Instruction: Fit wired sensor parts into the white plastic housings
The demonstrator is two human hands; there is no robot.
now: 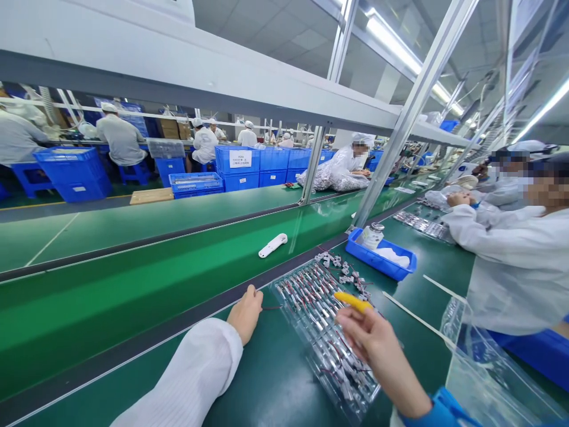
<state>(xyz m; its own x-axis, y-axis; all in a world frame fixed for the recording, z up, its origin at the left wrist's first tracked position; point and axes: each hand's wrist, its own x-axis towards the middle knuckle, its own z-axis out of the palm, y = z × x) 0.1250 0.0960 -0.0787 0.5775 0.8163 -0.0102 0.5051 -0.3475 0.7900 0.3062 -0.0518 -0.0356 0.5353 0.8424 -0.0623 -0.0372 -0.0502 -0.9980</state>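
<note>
My left hand [247, 312], in a white sleeve, is closed at the near edge of the green belt. A thin dark red wire [272, 308] comes out from its fingertips; anything else in the fingers is hidden. My right hand [371, 335] hovers over a clear plastic tray [291, 311] filled with rows of small silvery parts with red wires [313, 290]. A yellow finger cot [352, 300] covers its outstretched index finger. The other fingers are loosely bent and apart, and I see nothing held in them. Small grey-white parts with wires [351, 276] lie beyond the tray.
On the green belt [222, 267] lies a white handle-shaped shell [272, 245]. A blue bin [384, 264] with a jar stands behind the tray, near a metal post [395, 136]. White strips [415, 317] lie to the right, where a co-worker in white [511, 255] sits close.
</note>
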